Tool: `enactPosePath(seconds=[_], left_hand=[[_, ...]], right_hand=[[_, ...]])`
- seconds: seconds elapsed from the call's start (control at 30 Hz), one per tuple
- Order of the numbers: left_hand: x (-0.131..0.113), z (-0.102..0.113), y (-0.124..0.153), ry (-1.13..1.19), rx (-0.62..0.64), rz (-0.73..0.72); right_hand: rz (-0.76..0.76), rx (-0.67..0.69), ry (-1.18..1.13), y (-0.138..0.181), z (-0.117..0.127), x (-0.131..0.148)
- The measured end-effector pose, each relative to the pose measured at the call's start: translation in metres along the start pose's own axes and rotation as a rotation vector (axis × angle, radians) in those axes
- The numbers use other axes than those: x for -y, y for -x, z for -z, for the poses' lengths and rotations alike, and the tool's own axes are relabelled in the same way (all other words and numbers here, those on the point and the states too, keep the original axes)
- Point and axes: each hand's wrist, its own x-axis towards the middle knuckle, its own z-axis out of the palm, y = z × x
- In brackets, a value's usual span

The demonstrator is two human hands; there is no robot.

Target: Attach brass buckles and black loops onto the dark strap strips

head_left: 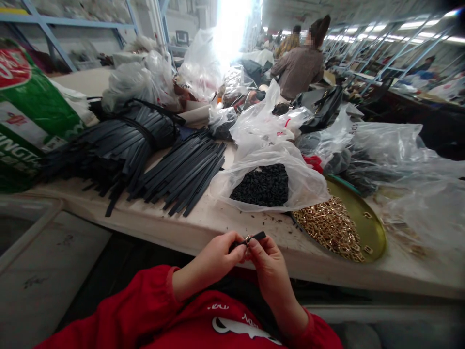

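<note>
Just in front of the table edge, both my hands work on one black strap. A small gold buckle sits on it between my fingers. My left hand is closed in a pinch on the strap's left part. The thumb and fingers of my right hand are pinched on it beside the buckle, with a flat strap end sticking out above. My fingers partly cover the buckle, so I cannot tell exactly how the strap runs through it.
Loose black strips lie beside a tied bundle. A plastic bag holds small black pieces. Many gold buckles fill part of a round tray. A green sack stands left; a person is farther back.
</note>
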Motion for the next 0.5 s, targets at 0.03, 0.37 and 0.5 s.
enactPosePath(seconds=[0.03,0.37,0.5], left_hand=[[0.001,0.0,-0.001,0.071,0.029,0.044],[0.016,0.001,-0.01,0.384,0.108,0.23],[0.017,-0.001,-0.011,0.415,0.116,0.266]], right_hand=[[0.027,-0.006,0.03,0.0,0.0,-0.002],[0.052,0.077,0.218,-0.002,0.003,-0.006],[0.06,0.049,0.236,-0.005,0.005,-0.004]])
